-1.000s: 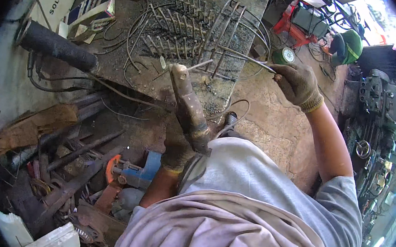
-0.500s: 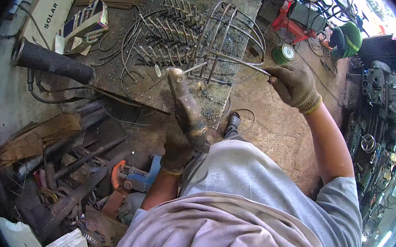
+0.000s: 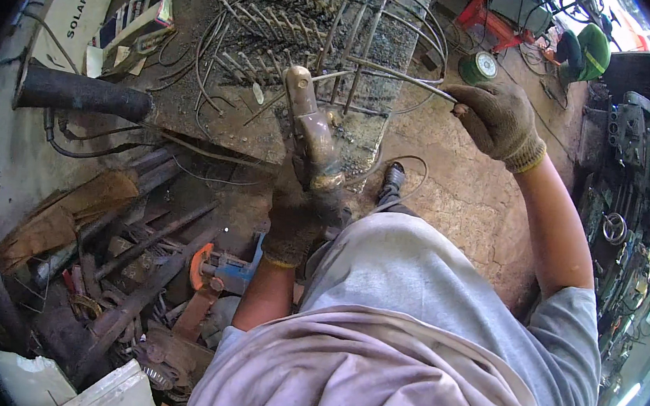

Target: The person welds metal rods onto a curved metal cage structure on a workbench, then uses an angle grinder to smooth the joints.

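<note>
My left hand [image 3: 298, 220], in a dirty work glove, grips the handle of a worn welding electrode holder [image 3: 310, 127] that points up toward a bent wire frame [image 3: 372, 43] on the steel workbench [image 3: 192, 120]. A thin rod sticks out from the holder's tip. My right hand [image 3: 497, 119], also gloved, pinches the end of a long steel rod [image 3: 400, 75] that runs left across the wire frame. Rows of short welded wire pieces [image 3: 267, 33] lie on the bench behind the holder.
A black pipe [image 3: 81, 91] juts from the bench's left side. A white box [image 3: 73, 10] and small cartons [image 3: 135, 24] sit at far left. Scrap bars and an orange-blue power tool [image 3: 217, 267] litter the floor. A green wire spool [image 3: 479, 65] and machines stand right.
The view has shifted a little; both hands sit lower and nearer in the picture. Each hand keeps its grip, with the rod still across the wire frame.
</note>
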Motion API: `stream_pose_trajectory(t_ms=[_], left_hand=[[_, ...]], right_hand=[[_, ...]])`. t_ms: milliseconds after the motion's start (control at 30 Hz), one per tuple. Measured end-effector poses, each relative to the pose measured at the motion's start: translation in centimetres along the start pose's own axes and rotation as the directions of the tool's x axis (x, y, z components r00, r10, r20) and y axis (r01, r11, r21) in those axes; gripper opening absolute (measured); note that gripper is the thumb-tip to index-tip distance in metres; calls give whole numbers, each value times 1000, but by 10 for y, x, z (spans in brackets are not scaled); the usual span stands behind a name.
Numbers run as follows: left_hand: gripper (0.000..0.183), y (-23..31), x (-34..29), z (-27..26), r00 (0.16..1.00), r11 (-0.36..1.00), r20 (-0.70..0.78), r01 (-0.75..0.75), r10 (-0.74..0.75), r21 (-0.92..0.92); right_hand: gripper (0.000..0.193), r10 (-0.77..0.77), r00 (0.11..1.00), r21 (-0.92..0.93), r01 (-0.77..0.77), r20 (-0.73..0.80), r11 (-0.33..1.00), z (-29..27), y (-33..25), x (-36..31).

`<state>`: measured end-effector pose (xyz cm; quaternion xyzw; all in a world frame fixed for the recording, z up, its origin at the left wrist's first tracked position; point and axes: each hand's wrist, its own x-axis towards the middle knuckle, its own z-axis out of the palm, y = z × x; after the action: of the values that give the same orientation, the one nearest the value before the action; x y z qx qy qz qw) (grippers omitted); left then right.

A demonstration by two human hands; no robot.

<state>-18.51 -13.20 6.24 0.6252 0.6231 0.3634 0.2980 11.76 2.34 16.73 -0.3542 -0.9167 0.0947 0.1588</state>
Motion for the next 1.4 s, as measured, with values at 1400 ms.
stream_pose_trajectory(t_ms=[1400], left_hand=[[32, -3, 7, 0, 995, 991, 24, -97, 100, -96]], right_hand=[[21, -65, 997, -122, 60, -37, 991, 6, 9, -9]])
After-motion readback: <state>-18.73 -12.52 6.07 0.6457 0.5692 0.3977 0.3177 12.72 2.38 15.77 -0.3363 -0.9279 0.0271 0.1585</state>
